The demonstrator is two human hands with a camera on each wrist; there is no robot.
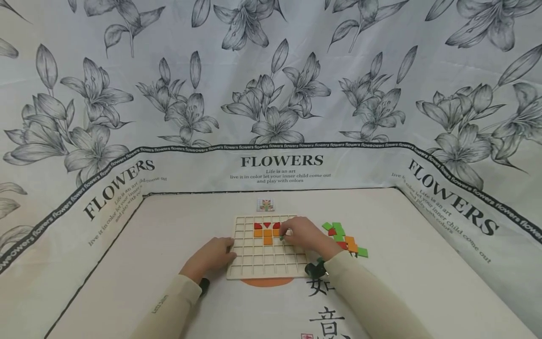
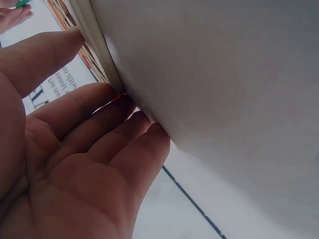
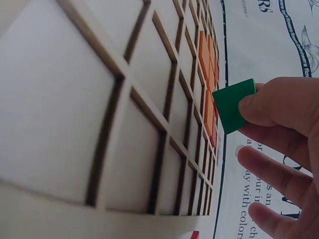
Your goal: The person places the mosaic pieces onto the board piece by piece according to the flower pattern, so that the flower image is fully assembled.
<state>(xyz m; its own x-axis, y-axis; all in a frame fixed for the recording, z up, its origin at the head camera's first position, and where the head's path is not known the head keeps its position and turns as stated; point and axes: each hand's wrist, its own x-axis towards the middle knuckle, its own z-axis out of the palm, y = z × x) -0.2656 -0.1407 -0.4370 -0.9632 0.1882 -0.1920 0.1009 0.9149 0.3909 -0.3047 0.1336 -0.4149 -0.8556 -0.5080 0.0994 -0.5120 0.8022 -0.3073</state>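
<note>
The green tile [image 3: 232, 107] is pinched narrow in the grip of the right hand [image 1: 301, 231], above the right part of the grid board [image 1: 258, 260]. The left hand [image 1: 213, 254], its grip loose, touches the board's left edge. Orange tiles [image 1: 267, 241] and red tiles [image 1: 267, 225] sit within the board's far half. A strip of bench [image 1: 402, 263] separates loose tiles [image 1: 337, 230] from the board's right edge.

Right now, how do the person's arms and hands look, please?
The left hand and right hand are bare, without gloves. The left sleeve and right sleeve are pale cream; the left one bears small dark lettering. A black item shows at each wrist.
</note>
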